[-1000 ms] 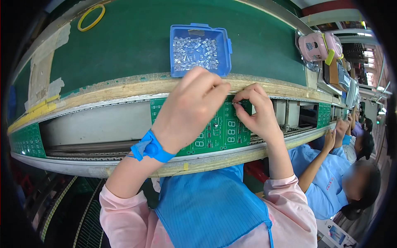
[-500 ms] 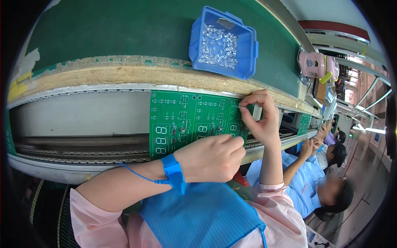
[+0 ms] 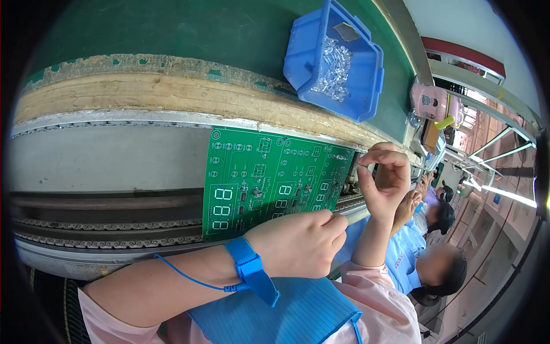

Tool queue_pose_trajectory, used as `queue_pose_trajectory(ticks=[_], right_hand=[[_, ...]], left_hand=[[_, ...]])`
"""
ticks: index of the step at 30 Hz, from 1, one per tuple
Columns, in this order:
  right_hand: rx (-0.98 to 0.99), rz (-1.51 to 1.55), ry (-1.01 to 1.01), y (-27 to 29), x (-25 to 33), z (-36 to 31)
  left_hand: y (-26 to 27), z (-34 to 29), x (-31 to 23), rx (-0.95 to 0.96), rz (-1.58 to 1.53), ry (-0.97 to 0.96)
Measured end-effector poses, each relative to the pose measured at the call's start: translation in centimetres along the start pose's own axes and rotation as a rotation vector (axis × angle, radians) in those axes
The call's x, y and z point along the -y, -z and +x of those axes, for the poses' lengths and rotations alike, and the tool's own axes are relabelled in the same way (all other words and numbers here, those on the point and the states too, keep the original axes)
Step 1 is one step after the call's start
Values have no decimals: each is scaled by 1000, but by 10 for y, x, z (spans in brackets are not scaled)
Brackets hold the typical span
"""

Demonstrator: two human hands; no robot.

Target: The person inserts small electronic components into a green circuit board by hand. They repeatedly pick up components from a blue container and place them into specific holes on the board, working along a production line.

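Observation:
A green circuit board (image 3: 275,172) lies across the conveyor rails, with white digit outlines and small parts on it. My left hand (image 3: 301,243), wearing a blue wrist strap (image 3: 252,266), is curled over the board's near edge. Its fingers are closed and turned down, so what they hold, if anything, is hidden. Just beyond the board's right end is my right hand (image 3: 387,180), raised, with thumb and forefinger tips pinched together. Anything between those tips is too small to make out.
Clear LED-like parts (image 3: 335,69) fill part of a blue bin (image 3: 301,57) on the green bench behind a worn wooden edge (image 3: 143,92). Chain rails (image 3: 114,226) run along the near side. A co-worker in a blue top (image 3: 404,261) sits at the right, beyond my right arm.
My right hand has moved from above the board's far right part to beyond its right end, fingertips still together. My left hand stays curled by the near edge. The view has shifted.

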State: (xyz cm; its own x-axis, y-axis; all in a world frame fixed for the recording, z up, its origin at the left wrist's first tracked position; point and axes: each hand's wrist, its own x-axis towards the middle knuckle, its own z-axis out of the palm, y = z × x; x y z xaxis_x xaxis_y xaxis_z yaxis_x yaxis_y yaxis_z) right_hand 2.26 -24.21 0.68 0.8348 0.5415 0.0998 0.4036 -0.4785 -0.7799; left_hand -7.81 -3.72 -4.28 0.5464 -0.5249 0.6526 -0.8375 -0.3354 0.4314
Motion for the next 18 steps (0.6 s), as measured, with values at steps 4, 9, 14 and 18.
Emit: queue_pose_trajectory(ticks=[4, 9, 14, 18], right_hand=[[-45, 13, 29, -3, -5, 0], [-10, -23, -7, -11, -5, 1], [31, -70, -36, -19, -6, 3], [71, -152, -23, -17, -10, 5]], left_hand=[[2, 0, 0, 10, -7, 9], [1, -1, 1, -12, -15, 32], [-1, -1, 1, -23, -14, 45], [-2, 1, 2, -11, -36, 46]])
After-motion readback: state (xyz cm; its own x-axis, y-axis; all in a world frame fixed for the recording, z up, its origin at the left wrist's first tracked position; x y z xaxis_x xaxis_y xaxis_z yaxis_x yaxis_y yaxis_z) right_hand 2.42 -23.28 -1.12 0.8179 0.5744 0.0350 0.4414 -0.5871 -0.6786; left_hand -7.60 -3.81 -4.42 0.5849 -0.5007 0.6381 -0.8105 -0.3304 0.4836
